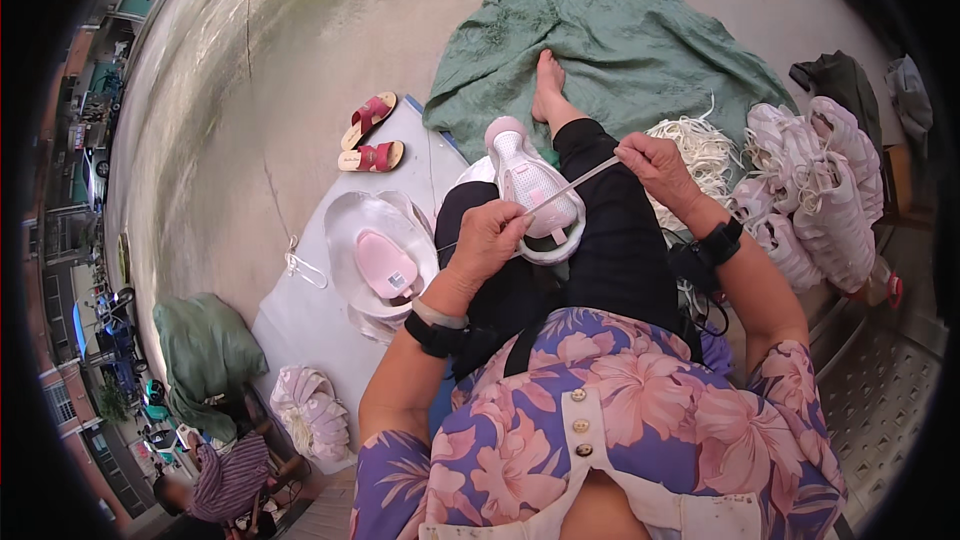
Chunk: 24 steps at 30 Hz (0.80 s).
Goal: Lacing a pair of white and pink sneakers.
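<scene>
A white shoelace [572, 186] is stretched between my two hands, above my lap. My left hand [488, 240] pinches its lower end, near my left thigh. With closed fingers, my right hand [658, 170] grips the other end, higher and to the right. Beneath the lace, a white mesh shoe upper [522, 176] with pink trim lies between my thighs. To the right of my right knee, a heap of loose white laces [700, 152] sits close to my right hand.
Bundled pink-and-white shoe uppers [825, 195] are piled at right. Left stand nested white shoe parts [345, 225] with a pink piece [385, 262] inside. Red slippers [372, 156] lie beyond. Green cloth [620, 35] spreads under my bare foot. Another person [235, 475] sits lower left.
</scene>
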Each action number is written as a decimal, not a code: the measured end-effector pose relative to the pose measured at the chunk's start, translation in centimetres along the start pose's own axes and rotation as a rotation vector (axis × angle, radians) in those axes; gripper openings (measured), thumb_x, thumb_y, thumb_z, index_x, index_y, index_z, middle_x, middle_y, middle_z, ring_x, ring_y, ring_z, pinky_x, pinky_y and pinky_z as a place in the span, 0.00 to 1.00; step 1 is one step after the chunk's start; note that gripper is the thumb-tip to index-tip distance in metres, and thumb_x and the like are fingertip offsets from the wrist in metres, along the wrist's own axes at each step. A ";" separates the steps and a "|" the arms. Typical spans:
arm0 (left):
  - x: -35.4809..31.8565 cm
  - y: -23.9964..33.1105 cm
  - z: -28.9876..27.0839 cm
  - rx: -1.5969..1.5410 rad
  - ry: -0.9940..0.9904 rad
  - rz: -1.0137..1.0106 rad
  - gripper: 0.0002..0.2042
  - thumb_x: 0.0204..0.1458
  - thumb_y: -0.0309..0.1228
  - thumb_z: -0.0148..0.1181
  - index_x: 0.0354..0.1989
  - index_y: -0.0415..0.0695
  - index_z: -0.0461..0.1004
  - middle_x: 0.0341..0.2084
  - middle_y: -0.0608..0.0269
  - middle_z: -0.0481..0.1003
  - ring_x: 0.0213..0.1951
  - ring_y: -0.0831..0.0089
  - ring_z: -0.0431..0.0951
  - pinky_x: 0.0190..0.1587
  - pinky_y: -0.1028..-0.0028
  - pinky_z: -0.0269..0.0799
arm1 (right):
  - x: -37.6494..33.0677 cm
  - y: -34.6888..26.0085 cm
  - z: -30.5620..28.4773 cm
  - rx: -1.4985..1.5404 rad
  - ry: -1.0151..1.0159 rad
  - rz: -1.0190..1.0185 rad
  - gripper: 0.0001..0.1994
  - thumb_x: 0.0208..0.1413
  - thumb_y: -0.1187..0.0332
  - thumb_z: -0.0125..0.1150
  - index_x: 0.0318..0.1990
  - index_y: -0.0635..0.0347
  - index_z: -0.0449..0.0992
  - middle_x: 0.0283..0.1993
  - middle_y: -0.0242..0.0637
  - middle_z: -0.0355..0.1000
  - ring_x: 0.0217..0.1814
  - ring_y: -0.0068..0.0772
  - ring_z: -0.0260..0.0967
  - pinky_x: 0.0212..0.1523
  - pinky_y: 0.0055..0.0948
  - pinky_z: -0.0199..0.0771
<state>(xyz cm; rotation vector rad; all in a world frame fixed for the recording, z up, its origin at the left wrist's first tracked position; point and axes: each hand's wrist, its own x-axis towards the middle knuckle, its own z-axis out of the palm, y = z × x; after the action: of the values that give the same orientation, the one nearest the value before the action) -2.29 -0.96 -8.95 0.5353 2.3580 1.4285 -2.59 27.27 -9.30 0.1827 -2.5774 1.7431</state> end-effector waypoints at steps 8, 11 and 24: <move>1.2 -0.3 1.4 0.146 0.132 0.043 0.06 0.46 0.28 0.59 0.28 0.37 0.74 0.21 0.58 0.73 0.23 0.72 0.72 0.28 0.76 0.66 | 1.1 0.5 4.0 -0.268 -0.042 -0.250 0.06 0.45 0.71 0.57 0.31 0.59 0.71 0.30 0.39 0.69 0.32 0.41 0.68 0.34 0.34 0.68; 1.6 0.1 1.6 0.270 0.221 0.087 0.05 0.43 0.27 0.59 0.27 0.38 0.74 0.23 0.57 0.73 0.27 0.64 0.74 0.30 0.72 0.68 | 1.2 0.3 5.8 -0.205 -0.060 -0.329 0.10 0.44 0.67 0.59 0.34 0.60 0.70 0.28 0.40 0.69 0.32 0.44 0.68 0.33 0.36 0.68; 2.0 -1.4 2.1 0.382 0.236 0.245 0.05 0.39 0.24 0.59 0.27 0.38 0.74 0.30 0.55 0.71 0.33 0.59 0.72 0.36 0.69 0.68 | -2.8 0.1 7.9 -0.480 -0.150 -0.218 0.14 0.41 0.66 0.60 0.36 0.60 0.70 0.28 0.40 0.68 0.31 0.44 0.68 0.33 0.37 0.67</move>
<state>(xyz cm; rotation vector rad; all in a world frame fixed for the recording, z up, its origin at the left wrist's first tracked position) -3.26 1.05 -11.28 0.8184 2.8636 1.1895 0.50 20.21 -12.55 0.5694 -2.8553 1.0416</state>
